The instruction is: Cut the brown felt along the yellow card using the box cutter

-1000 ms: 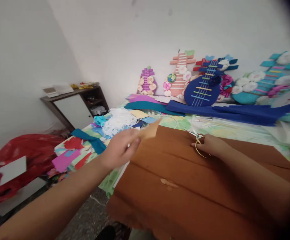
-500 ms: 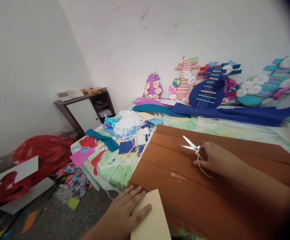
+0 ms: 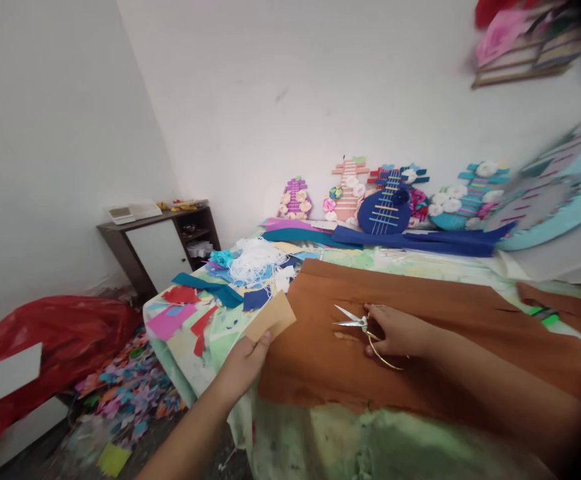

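Note:
Pinched in my left hand is a piece of tan card, raised near the left edge of a large brown sheet. My right hand grips the gold handles of a pair of scissors. Their silver blades stand apart and point left, over the brown sheet, with nothing visible between them. The brown sheet lies across the table, with a small torn or worn spot below the blades.
Paper scraps and a heap of white string cover the table's left end. Decorated lute shapes lean along the wall behind blue strips. A low cabinet stands back left; a red plastic bag and scraps lie on the floor.
My left hand has lifted the card off the sheet's near left corner and moved it up and away. The scissors stay in my right hand. The view has shifted, showing more on the right.

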Motion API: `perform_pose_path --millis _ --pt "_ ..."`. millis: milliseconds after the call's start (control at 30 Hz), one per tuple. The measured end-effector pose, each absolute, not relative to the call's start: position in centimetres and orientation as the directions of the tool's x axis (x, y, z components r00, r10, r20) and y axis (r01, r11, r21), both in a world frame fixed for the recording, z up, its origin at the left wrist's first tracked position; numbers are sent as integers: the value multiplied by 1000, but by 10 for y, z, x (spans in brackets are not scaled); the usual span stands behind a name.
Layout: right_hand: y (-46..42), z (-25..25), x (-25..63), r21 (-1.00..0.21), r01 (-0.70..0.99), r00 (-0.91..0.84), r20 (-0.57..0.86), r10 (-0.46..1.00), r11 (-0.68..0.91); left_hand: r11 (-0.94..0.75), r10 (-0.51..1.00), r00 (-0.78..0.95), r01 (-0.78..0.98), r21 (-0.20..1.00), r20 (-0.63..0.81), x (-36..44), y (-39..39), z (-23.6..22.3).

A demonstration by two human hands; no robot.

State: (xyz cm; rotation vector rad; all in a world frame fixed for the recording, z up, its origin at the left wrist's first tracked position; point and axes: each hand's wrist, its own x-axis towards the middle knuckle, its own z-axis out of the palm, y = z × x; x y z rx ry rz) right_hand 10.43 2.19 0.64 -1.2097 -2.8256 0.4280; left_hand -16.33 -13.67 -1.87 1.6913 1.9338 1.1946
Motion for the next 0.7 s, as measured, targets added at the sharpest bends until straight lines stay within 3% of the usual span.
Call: perform_pose_path --millis 200,333,433,700 --pt "19 15 116 -216 711 -683 19 731 669 -24 947 -245 589 808 206 -148 -117 3" --pt "25 13 156 -175 820 -528 133 839 544 -26 967 -189 587 809 168 -133 -113 12" --pt "33 4 195 -158 906 -381 103 919 393 -30 978 -150 582 813 143 -126 -105 11" --pt "31 -15 251 -187 943 -285 -24 958 276 -32 989 -102 540 841 103 -113 -90 0"
